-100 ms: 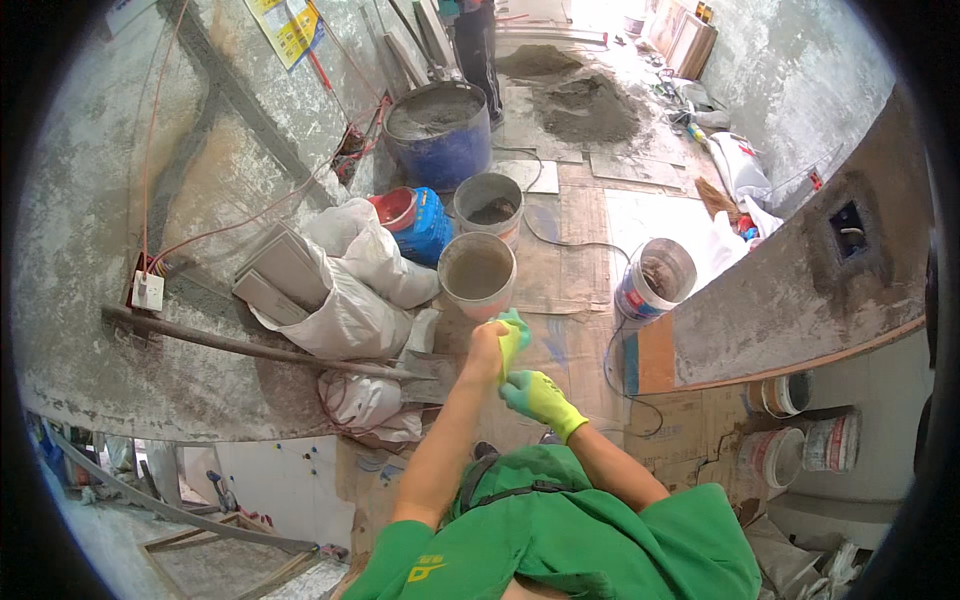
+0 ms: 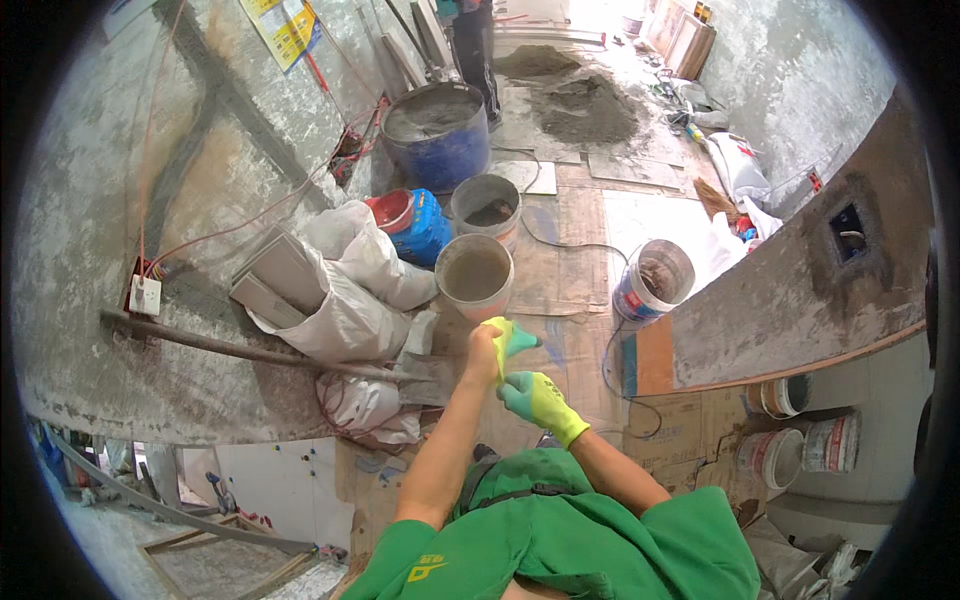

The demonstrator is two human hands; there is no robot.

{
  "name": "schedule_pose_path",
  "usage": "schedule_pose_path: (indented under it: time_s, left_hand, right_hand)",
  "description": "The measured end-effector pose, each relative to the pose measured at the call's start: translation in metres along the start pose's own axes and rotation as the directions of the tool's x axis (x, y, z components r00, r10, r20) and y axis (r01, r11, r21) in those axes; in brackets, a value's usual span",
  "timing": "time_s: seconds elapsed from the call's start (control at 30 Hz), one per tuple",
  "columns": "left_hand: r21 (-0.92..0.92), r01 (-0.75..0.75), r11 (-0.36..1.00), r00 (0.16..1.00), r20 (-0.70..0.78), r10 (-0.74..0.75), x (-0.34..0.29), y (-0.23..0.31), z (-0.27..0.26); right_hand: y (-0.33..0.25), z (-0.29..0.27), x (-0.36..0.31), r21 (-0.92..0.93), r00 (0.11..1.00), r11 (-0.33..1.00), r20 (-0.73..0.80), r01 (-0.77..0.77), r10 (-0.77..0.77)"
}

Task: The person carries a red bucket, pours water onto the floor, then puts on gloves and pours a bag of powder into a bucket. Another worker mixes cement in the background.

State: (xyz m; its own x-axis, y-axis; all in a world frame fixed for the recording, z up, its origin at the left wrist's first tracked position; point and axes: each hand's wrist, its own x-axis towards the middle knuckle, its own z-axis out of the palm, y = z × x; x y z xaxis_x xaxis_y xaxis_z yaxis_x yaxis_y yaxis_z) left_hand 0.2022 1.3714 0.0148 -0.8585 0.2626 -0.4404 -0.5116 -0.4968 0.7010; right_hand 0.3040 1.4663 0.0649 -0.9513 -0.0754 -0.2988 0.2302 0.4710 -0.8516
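Note:
A yellow-green glove with teal fingers (image 2: 519,342) is partly over my left hand (image 2: 485,349), whose wrist and back are bare. The fingers of my left hand are hidden by the glove, so their pose cannot be told. My right hand (image 2: 542,402) wears a matching glove and is closed, pinching the lower edge of the left glove. Just beyond both hands stands a bucket (image 2: 474,296) with greyish contents. Behind that is a second grey bucket (image 2: 488,228) with dark material inside.
A blue tub (image 2: 438,150) stands farther back, near a person's legs (image 2: 474,55) and grey heaps (image 2: 588,110). White sacks (image 2: 355,320) and a long-handled shovel (image 2: 250,345) lie left. Right are another bucket (image 2: 655,280), a half-wall (image 2: 800,290) and a floor cable (image 2: 606,365).
The teal fingers of the left glove have swung outward to the right, away from my left wrist. My right hand keeps its pinch on the glove, almost unmoved.

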Motion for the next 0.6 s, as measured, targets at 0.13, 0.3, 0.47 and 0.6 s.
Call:
schedule_pose_path:
  time_s: [0.13,0.3,0.47,0.6]
  left_hand:
    - [0.487,0.195,0.851,0.956,0.099,-0.276,-0.016,-0.003,-0.016]
    - [0.885,-0.215,0.414,0.890,0.352,-0.291,-0.031,-0.014,-0.007]
    - [0.947,-0.045,0.317,0.871,0.193,-0.452,-0.019,-0.001,-0.002]
    - [0.597,0.305,0.742,0.949,-0.123,-0.292,0.024,0.007,0.027]
  right_hand:
    - [0.004,-0.033,0.013,-0.180,0.882,0.940,-0.331,0.289,-0.334]
    - [0.013,-0.059,0.036,-0.347,0.902,0.903,-0.253,0.254,-0.351]
    - [0.007,-0.063,0.042,-0.362,0.829,0.838,-0.238,0.408,-0.506]
    - [0.010,-0.071,0.029,-0.346,0.874,0.851,-0.142,0.395,-0.464]
